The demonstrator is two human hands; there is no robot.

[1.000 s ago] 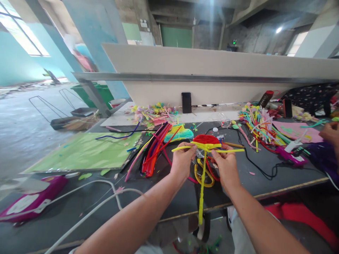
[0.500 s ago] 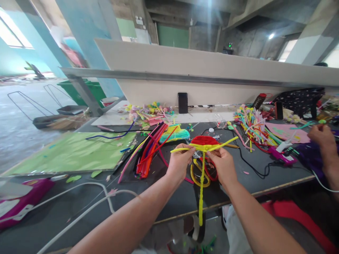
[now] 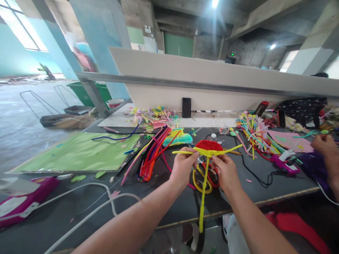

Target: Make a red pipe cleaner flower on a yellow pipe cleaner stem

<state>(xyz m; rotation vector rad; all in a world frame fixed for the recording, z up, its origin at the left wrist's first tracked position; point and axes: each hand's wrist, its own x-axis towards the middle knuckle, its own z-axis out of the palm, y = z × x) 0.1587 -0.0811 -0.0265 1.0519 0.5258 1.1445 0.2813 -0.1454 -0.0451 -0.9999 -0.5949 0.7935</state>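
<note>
Both my hands pinch a yellow pipe cleaner piece (image 3: 204, 187) near the middle of the picture. Its twisted stem hangs down past the table edge, and loose ends stick out to either side. My left hand (image 3: 182, 165) is closed on the crosspiece left of the stem. On the other side, my right hand (image 3: 225, 169) is closed close to the joint. Just beyond them lies a red fuzzy oval piece (image 3: 209, 145). Scissors with yellow and red handles (image 3: 198, 182) rest beneath the hanging stem, partly hidden by it.
Left of my hands lie a bundle of coloured pipe cleaners (image 3: 150, 160), a yellow-and-turquoise piece (image 3: 177, 138) and a green sheet (image 3: 74, 151). A purple glue gun (image 3: 286, 164) and another person's hand (image 3: 324, 145) are at right. A phone (image 3: 186, 107) leans against the back board.
The whole view has shifted, so the scene sits slightly lower and further right. My hands keep their hold on the yellow pipe cleaner piece.
</note>
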